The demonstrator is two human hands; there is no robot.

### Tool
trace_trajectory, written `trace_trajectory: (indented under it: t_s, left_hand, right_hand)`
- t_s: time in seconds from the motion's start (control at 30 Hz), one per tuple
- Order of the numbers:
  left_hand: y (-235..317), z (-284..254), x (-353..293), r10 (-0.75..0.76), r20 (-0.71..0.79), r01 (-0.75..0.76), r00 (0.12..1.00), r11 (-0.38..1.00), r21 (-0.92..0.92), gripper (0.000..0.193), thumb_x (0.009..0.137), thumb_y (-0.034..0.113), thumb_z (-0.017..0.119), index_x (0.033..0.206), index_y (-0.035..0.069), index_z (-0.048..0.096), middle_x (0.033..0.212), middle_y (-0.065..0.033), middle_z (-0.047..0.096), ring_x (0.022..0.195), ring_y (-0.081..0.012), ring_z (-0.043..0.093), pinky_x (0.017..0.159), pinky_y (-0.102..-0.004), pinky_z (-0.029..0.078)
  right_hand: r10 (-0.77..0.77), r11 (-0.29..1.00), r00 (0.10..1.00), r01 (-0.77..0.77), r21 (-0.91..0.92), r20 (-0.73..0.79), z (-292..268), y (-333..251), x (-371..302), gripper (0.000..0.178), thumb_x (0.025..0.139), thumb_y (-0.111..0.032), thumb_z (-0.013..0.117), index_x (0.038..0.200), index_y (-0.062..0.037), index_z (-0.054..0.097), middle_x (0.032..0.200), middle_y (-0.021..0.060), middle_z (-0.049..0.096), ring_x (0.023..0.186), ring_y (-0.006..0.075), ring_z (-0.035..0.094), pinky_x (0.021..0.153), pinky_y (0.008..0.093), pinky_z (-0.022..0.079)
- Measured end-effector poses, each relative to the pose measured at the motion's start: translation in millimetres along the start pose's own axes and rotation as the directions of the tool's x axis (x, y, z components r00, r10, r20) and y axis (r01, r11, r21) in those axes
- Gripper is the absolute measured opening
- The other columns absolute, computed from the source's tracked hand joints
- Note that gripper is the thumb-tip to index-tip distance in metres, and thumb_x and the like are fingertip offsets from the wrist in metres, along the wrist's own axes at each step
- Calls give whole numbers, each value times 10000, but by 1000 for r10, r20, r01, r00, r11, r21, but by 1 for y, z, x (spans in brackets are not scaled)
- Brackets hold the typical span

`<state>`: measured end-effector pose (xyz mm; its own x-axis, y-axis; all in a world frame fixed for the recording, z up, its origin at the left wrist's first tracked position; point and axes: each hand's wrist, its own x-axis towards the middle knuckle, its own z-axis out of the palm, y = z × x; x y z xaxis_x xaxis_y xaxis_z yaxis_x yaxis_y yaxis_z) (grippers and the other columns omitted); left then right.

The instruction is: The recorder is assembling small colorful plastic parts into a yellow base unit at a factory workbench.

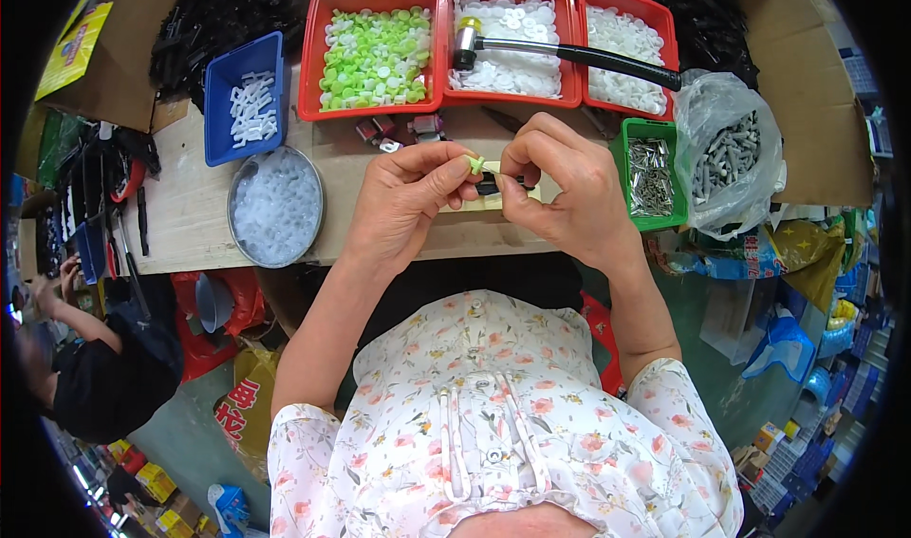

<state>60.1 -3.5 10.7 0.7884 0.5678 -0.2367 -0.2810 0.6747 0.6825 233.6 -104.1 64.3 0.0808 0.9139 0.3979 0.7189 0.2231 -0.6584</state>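
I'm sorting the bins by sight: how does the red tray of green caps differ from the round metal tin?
The red tray is rectangular plastic; the round tin is circular metal. The red tray holds light green caps; the round tin holds clear whitish pieces. The red tray sits farther back. Both rest open on the wooden bench.

Small assembly workshop: wooden bench [190,215], red bins [313,64] of plastic caps [375,59], hammer [569,52], screws [650,173].

Top left: we see a flat yellow packet [76,46] lying on a brown cardboard box [123,83].
Right of the bench: a clear plastic bag [731,154] of grey parts; below it, blue and yellow wrappers [759,251].
Lower left: a red printed bag [242,407] and small yellow boxes [166,500].
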Motion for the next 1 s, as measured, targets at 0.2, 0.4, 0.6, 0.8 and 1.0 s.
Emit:
trace_trajectory:
  t_s: [0.2, 0.4, 0.6, 0.8, 1.0]
  left_hand:
    - [-1, -3, -2, -39, 4, 39, 999, 997, -69, 170, 921, 69, 695, 1067, -18, 698, 900, -81, 711, 749, -129, 670, 658, -222, 537]
    - [-1, -5, -3, -30, 8, 30, 1000, 997, -74, 173, 926, 72, 691, 1072, -19, 694, 903, -79, 708, 750, -126, 670, 656, -220, 538]
    - [-2, -5, -3, -66, 21, 68, 998, 991, -116, 170, 931, 78, 686, 1070, -21, 692, 904, -82, 707, 751, -129, 670, 649, -219, 534]
    - [-3, -2, -2, -81, 15, 83, 997, 991, -105, 170, 931, 78, 686, 1067, -23, 692, 904, -87, 709, 750, -132, 670, 648, -221, 534]
    - [-5, -1, -3, 0, -17, 1, 1000, 1000, 25, 176, 918, 69, 701, 1071, -17, 702, 894, -85, 716, 751, -125, 674, 648, -222, 531]
  right_hand:
    - [4, 1000, 1000, -4, 11, 18, 1, -4, 3, 142, 702, 50, 682, 796, 18, 581, 773, 74, 557, 624, 160, 573, 558, 279, 466]
    - [-7, 1000, 999, 7, 18, 35, 4, -3, 4, 137, 706, 52, 677, 797, 20, 580, 775, 77, 559, 626, 158, 573, 562, 282, 467]
    - [1, 999, 1000, -2, 44, 23, 2, -3, 3, 140, 708, 48, 681, 799, 15, 580, 768, 77, 556, 624, 163, 573, 564, 282, 466]
    - [-11, 1000, 999, 11, 26, 30, 0, -1, 1, 150, 709, 51, 690, 800, 15, 576, 771, 77, 561, 625, 168, 578, 563, 285, 469]
    - [-2, 1000, 999, 2, 12, 47, -1, 1, 0, 149, 717, 53, 689, 801, 17, 571, 773, 81, 559, 625, 179, 581, 564, 291, 474]
